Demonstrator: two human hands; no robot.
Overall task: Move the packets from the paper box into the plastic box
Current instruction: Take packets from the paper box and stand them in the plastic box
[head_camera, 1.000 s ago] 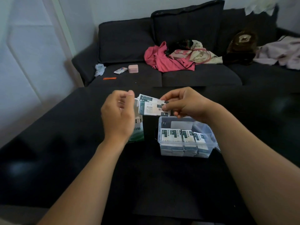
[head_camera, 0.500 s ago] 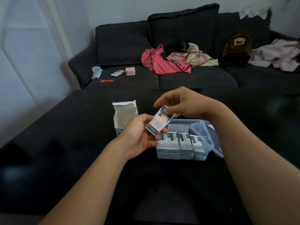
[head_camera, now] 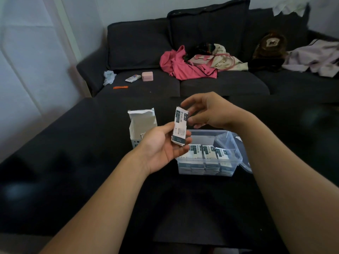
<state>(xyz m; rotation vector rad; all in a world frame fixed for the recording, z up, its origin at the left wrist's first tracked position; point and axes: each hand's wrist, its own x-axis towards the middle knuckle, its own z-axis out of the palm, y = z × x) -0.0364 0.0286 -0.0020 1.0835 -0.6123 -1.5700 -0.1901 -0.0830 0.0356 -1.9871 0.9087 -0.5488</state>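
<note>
My left hand [head_camera: 161, 146] is palm up and grips a small stack of white and dark green packets [head_camera: 180, 126] between thumb and fingers, upright above the near left corner of the plastic box. My right hand [head_camera: 209, 112] hovers just behind the stack's top with its fingers loosely spread, and its thumb is close to the stack's right edge. The white paper box [head_camera: 142, 122] stands upright with its top flaps raised, left of my left hand. The clear plastic box [head_camera: 227, 165] sits on the dark table and holds rows of the same packets [head_camera: 207, 152].
The plastic box's clear lid [head_camera: 244, 161] hangs off its right side. Behind the dark table [head_camera: 91, 162] is a dark sofa [head_camera: 139, 44] with pink cloth [head_camera: 183, 66], a small pink case [head_camera: 147, 76], a brown bag [head_camera: 269, 46] and other clothes.
The stack passed from my right hand's pinch into my left hand and turned upright. My right fingers let go and spread. My left hand left the paper box and turned palm up.
</note>
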